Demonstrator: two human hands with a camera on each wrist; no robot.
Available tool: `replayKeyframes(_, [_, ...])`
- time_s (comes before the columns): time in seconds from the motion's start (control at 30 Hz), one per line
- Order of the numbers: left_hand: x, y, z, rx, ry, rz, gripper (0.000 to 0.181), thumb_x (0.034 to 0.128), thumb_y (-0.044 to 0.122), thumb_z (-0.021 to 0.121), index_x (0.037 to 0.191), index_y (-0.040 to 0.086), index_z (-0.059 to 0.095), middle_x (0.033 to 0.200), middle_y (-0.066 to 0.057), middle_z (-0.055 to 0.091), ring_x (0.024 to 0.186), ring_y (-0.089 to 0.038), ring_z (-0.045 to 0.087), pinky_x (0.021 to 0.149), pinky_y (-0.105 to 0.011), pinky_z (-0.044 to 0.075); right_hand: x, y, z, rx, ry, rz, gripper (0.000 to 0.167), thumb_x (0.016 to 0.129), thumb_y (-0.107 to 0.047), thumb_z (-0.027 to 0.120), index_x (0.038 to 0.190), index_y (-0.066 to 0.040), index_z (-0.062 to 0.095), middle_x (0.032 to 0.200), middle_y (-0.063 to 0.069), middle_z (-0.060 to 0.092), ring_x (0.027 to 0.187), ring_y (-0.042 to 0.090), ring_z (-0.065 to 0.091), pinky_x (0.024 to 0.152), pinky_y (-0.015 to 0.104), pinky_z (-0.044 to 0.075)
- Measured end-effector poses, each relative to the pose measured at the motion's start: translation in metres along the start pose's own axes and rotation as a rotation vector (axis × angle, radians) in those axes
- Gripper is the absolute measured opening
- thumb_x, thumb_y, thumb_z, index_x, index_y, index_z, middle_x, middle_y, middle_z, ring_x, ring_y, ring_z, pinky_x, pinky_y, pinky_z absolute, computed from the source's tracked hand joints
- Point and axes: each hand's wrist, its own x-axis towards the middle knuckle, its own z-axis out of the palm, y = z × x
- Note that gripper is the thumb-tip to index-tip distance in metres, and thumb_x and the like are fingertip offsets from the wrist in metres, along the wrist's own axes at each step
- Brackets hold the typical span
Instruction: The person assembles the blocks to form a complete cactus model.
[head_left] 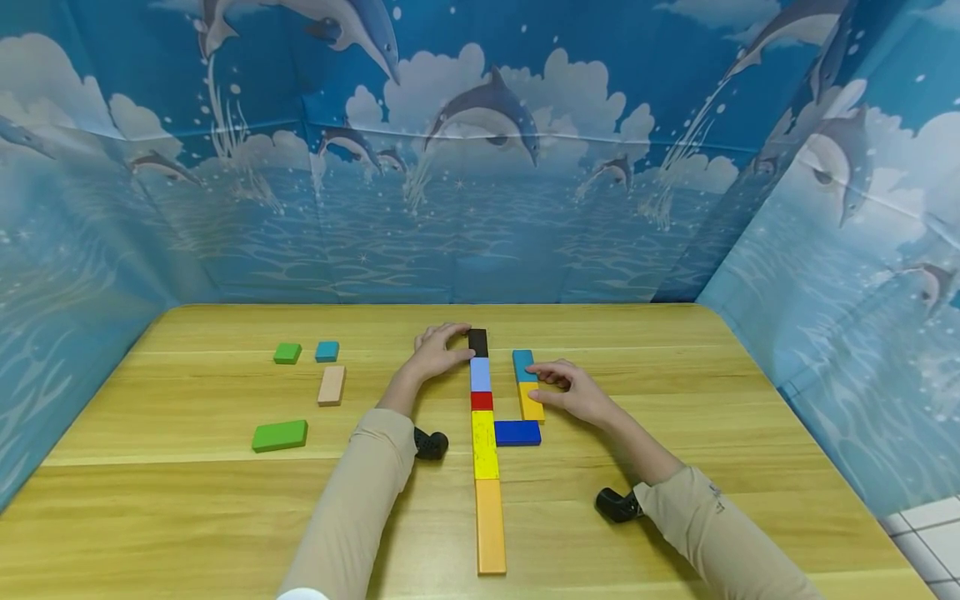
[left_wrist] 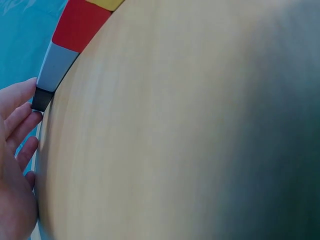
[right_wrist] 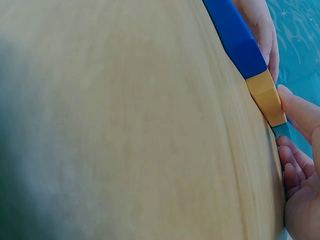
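A column of flat blocks runs away from the person: an orange block (head_left: 491, 527), a yellow block (head_left: 485, 446), a red block (head_left: 482, 401), a light blue block (head_left: 480, 374) and a black block (head_left: 477, 342) at the far end. My left hand (head_left: 438, 353) touches the black block with its forefinger; the thumb rests near its joint with the light blue one. To the right, a dark blue block (head_left: 517, 432) meets the yellow block's side. Beyond it lie a yellow-orange block (head_left: 531, 402) and a teal block (head_left: 523, 365), which my right hand (head_left: 576, 390) touches from the right.
At the left of the wooden table (head_left: 180, 508) lie a small green block (head_left: 287, 353), a small blue block (head_left: 327, 351), a beige block (head_left: 332, 386) and a longer green block (head_left: 280, 435). A dolphin-print curtain (head_left: 480, 233) stands behind the table.
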Motion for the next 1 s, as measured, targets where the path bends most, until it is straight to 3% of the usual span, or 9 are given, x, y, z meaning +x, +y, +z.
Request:
replayKeyframes(0.4, [0.001,-0.002,0.000,-0.010,0.011,0.010,0.054,0.0887,0.031,0.059,0.137,0.015,0.043,0.141,-0.006,0.040,0.130,-0.029,0.026,0.104,-0.048,0.013,0.001,0.000,0.000,-0.005,0.009,-0.002,0.042,0.084,-0.023,0.067,0.122,-0.008,0.058,0.109,0.011,0.054,0.093,0.024,0.046,0.077,0.032,0.039])
replayKeyframes(0.5, [-0.001,-0.003,0.000,-0.073,0.038,0.011,0.054,0.0880,0.030,0.061,0.137,0.015,0.043,0.137,-0.005,0.044,0.127,-0.028,0.030,0.105,-0.048,0.014,0.000,0.001,0.000,-0.006,0.004,-0.003,0.041,0.084,-0.022,0.066,0.122,-0.008,0.058,0.108,0.011,0.053,0.092,0.024,0.045,0.077,0.032,0.039])
replayKeyframes(0.73, [-0.008,-0.006,-0.006,-0.309,0.120,0.047,0.052,0.0851,0.018,0.065,0.133,0.008,0.046,0.130,-0.009,0.048,0.120,-0.029,0.038,0.101,-0.048,0.031,-0.001,-0.008,0.001,0.022,-0.007,0.019,0.041,0.086,-0.015,0.065,0.123,-0.002,0.056,0.109,0.017,0.052,0.093,0.028,0.044,0.077,0.034,0.037])
replayKeyframes(1.0, [-0.022,-0.014,-0.029,-0.377,0.200,0.082,0.052,0.0850,0.016,0.065,0.132,0.006,0.046,0.130,-0.012,0.046,0.119,-0.033,0.036,0.099,-0.050,0.028,-0.009,-0.034,-0.002,0.025,-0.019,0.018,0.040,0.086,-0.007,0.062,0.123,0.006,0.053,0.110,0.026,0.049,0.094,0.035,0.043,0.077,0.035,0.037])
